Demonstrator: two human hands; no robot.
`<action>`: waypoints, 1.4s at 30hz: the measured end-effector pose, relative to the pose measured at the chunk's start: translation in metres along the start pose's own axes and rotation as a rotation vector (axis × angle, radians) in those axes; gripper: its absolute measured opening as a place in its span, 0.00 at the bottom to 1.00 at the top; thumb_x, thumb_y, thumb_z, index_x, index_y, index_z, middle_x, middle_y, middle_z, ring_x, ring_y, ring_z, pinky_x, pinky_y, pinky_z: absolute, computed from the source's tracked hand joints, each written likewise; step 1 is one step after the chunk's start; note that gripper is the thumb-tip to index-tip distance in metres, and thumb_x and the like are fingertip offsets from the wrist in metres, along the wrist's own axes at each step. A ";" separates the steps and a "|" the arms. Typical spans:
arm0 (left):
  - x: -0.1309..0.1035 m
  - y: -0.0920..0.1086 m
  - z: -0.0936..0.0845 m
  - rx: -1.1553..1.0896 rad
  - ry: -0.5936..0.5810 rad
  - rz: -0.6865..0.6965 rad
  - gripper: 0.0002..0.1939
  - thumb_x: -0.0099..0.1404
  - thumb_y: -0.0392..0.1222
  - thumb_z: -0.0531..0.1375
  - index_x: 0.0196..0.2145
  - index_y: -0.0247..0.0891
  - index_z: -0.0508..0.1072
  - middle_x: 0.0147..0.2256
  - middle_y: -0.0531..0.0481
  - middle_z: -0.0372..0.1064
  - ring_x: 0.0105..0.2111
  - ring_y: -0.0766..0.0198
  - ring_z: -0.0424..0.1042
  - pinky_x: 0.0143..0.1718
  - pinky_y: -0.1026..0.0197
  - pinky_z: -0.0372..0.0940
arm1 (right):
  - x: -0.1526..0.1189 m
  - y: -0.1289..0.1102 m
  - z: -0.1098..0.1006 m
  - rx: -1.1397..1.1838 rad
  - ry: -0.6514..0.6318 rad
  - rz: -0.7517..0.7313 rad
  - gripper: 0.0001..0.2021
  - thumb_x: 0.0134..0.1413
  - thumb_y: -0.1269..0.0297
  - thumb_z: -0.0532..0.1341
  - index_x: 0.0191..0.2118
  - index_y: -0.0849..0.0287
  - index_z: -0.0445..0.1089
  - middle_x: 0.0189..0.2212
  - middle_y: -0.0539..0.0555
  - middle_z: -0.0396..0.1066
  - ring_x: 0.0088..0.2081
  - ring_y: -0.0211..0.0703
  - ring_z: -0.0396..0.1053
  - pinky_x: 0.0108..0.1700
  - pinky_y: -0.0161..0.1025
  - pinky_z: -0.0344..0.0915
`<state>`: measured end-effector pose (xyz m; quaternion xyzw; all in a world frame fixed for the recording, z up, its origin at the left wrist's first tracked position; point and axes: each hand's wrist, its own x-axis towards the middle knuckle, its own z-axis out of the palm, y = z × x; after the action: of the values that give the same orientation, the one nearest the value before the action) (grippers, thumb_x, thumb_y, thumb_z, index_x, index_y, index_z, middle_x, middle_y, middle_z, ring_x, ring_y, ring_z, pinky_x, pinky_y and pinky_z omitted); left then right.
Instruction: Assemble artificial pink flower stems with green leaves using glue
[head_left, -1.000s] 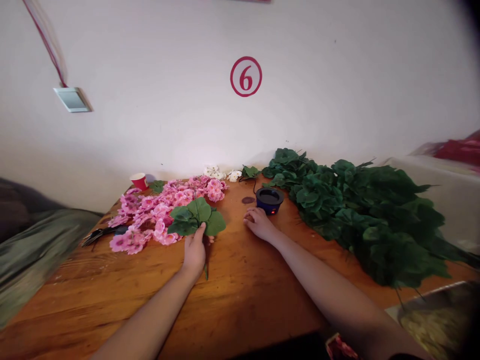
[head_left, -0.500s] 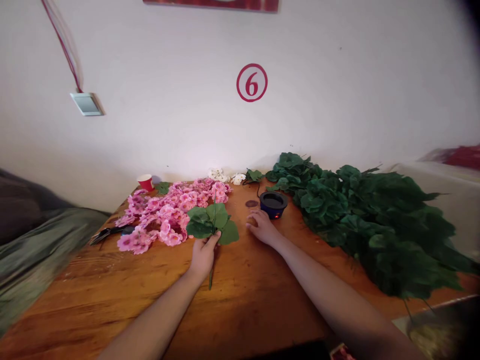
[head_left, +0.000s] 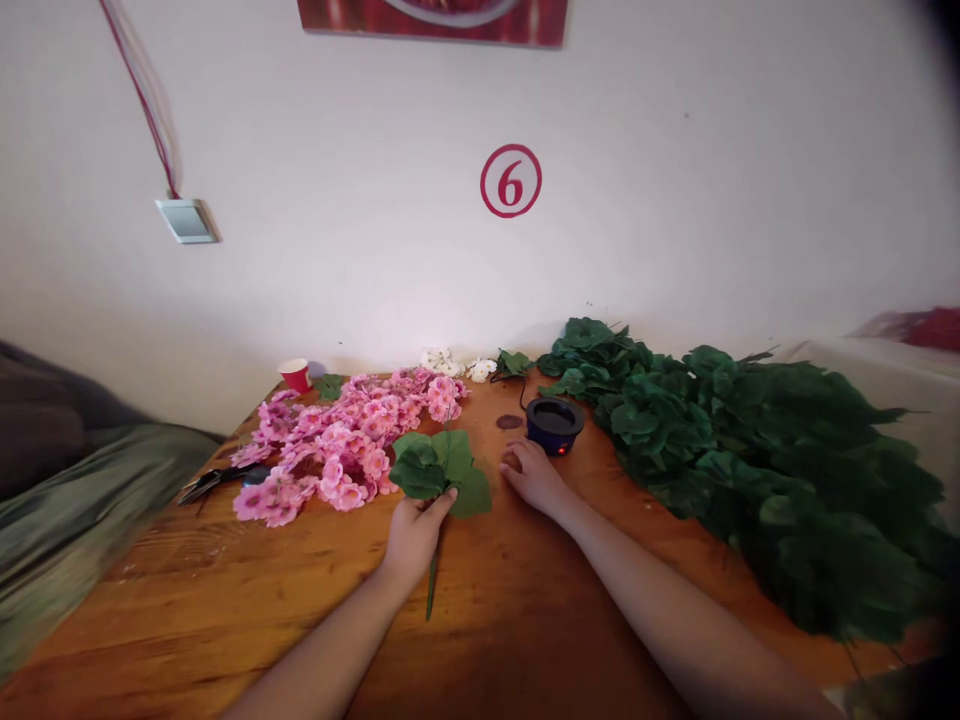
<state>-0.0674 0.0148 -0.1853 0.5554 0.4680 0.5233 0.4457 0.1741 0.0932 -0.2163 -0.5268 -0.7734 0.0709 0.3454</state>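
A green leaf stem (head_left: 471,490) with several leaves is pinched in my left hand (head_left: 417,528), its stalk hanging below the fingers. My right hand (head_left: 534,476) is just in front of a dark blue pot (head_left: 553,428) with a black rim and a lit red light. Its fingers are bent and apart, with nothing seen between them. A small brown disc (head_left: 509,422) lies to the left of the pot. Pink artificial flowers (head_left: 341,440) are spread to the left of my left hand. A large heap of green leaves (head_left: 720,440) covers the right side.
The wooden table (head_left: 225,600) stands against a white wall. A red and white paper cup (head_left: 296,376) is at the back left, and dark scissors-like tools (head_left: 206,484) lie at the left edge. White flowers (head_left: 442,361) and a cable are at the back.
The view has tilted up slightly, so everything sits a little lower. My left hand keeps hold of the leaf stem. My right hand stays near the pot with its fingers slightly more bent.
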 end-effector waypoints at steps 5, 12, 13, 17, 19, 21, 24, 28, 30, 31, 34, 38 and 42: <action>-0.003 0.009 0.000 0.170 -0.071 0.145 0.14 0.60 0.49 0.64 0.37 0.37 0.80 0.40 0.47 0.79 0.44 0.53 0.74 0.51 0.54 0.64 | 0.000 -0.002 0.001 -0.033 -0.002 -0.013 0.09 0.57 0.66 0.62 0.42 0.63 0.70 0.50 0.62 0.68 0.55 0.51 0.62 0.60 0.47 0.56; -0.014 0.017 0.003 0.751 -0.034 0.367 0.26 0.66 0.52 0.58 0.14 0.39 0.65 0.20 0.50 0.67 0.33 0.57 0.69 0.40 0.57 0.62 | -0.001 -0.004 0.003 -0.088 0.003 -0.015 0.12 0.58 0.64 0.61 0.46 0.65 0.69 0.50 0.63 0.68 0.55 0.54 0.61 0.61 0.50 0.57; -0.015 0.017 0.003 0.794 -0.023 0.383 0.27 0.67 0.53 0.56 0.14 0.39 0.65 0.20 0.50 0.66 0.33 0.57 0.69 0.39 0.57 0.62 | -0.001 -0.004 0.004 -0.105 0.004 -0.008 0.14 0.58 0.63 0.61 0.48 0.66 0.69 0.50 0.64 0.68 0.55 0.55 0.61 0.61 0.50 0.57; -0.017 0.019 0.005 0.852 -0.011 0.403 0.25 0.71 0.52 0.52 0.20 0.41 0.73 0.30 0.47 0.74 0.39 0.55 0.70 0.44 0.53 0.62 | -0.002 -0.006 0.007 -0.159 0.005 0.016 0.19 0.58 0.63 0.60 0.53 0.69 0.67 0.53 0.68 0.66 0.58 0.57 0.60 0.62 0.51 0.56; -0.018 0.018 0.006 0.838 -0.018 0.384 0.23 0.72 0.51 0.51 0.25 0.42 0.77 0.36 0.46 0.76 0.43 0.53 0.70 0.48 0.51 0.62 | -0.002 -0.006 0.008 -0.175 -0.007 0.023 0.20 0.59 0.63 0.59 0.54 0.70 0.66 0.55 0.69 0.65 0.60 0.58 0.58 0.64 0.52 0.55; -0.018 0.016 0.006 0.843 -0.025 0.363 0.21 0.72 0.51 0.50 0.31 0.43 0.78 0.41 0.45 0.76 0.47 0.51 0.68 0.51 0.49 0.61 | -0.003 -0.005 0.008 -0.192 -0.025 0.015 0.22 0.61 0.61 0.57 0.55 0.71 0.65 0.56 0.70 0.64 0.62 0.59 0.57 0.65 0.52 0.53; -0.017 0.013 0.006 0.880 -0.050 0.341 0.19 0.72 0.51 0.50 0.36 0.42 0.78 0.43 0.44 0.75 0.49 0.49 0.66 0.54 0.45 0.60 | -0.003 -0.006 0.006 -0.195 -0.041 0.000 0.22 0.62 0.61 0.55 0.56 0.71 0.64 0.58 0.70 0.63 0.62 0.59 0.57 0.65 0.51 0.53; -0.014 0.015 0.005 0.847 -0.095 0.358 0.18 0.73 0.49 0.50 0.39 0.42 0.77 0.44 0.44 0.74 0.49 0.51 0.67 0.55 0.45 0.59 | -0.004 -0.008 0.004 -0.171 -0.043 0.017 0.21 0.63 0.61 0.55 0.56 0.71 0.64 0.57 0.70 0.64 0.63 0.58 0.58 0.64 0.52 0.55; -0.014 0.018 0.004 0.813 -0.099 0.380 0.17 0.73 0.49 0.50 0.41 0.42 0.77 0.45 0.45 0.74 0.49 0.52 0.67 0.55 0.46 0.59 | -0.004 -0.009 0.003 -0.154 -0.041 0.011 0.20 0.63 0.61 0.55 0.55 0.70 0.64 0.57 0.71 0.64 0.62 0.58 0.59 0.63 0.52 0.56; -0.014 0.020 0.003 0.803 -0.095 0.396 0.16 0.73 0.48 0.50 0.41 0.42 0.77 0.45 0.45 0.74 0.49 0.51 0.67 0.55 0.47 0.59 | -0.004 -0.009 0.003 -0.146 -0.041 0.010 0.20 0.63 0.61 0.55 0.55 0.69 0.65 0.56 0.71 0.64 0.62 0.58 0.60 0.63 0.52 0.57; -0.015 0.024 0.002 0.812 -0.066 0.464 0.14 0.71 0.47 0.53 0.42 0.43 0.78 0.45 0.44 0.73 0.51 0.50 0.67 0.55 0.47 0.59 | -0.004 -0.010 0.002 -0.134 -0.035 0.014 0.18 0.62 0.61 0.56 0.53 0.66 0.66 0.57 0.69 0.64 0.61 0.59 0.59 0.62 0.52 0.57; -0.015 0.023 0.001 0.841 0.010 0.529 0.14 0.69 0.47 0.57 0.47 0.44 0.78 0.49 0.42 0.72 0.54 0.46 0.64 0.58 0.45 0.57 | -0.004 -0.012 0.001 -0.132 -0.031 0.018 0.17 0.61 0.62 0.56 0.52 0.65 0.66 0.55 0.68 0.64 0.60 0.58 0.60 0.61 0.53 0.58; -0.013 0.015 -0.001 0.818 0.020 0.511 0.16 0.69 0.46 0.56 0.51 0.42 0.75 0.53 0.42 0.70 0.58 0.46 0.63 0.61 0.46 0.55 | -0.003 -0.014 0.000 -0.142 -0.047 0.032 0.14 0.61 0.63 0.56 0.50 0.64 0.67 0.56 0.68 0.64 0.60 0.57 0.60 0.61 0.52 0.57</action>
<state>-0.0683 -0.0006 -0.1723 0.7772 0.4883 0.3945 0.0433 0.1639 0.0843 -0.2116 -0.5607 -0.7757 0.0336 0.2877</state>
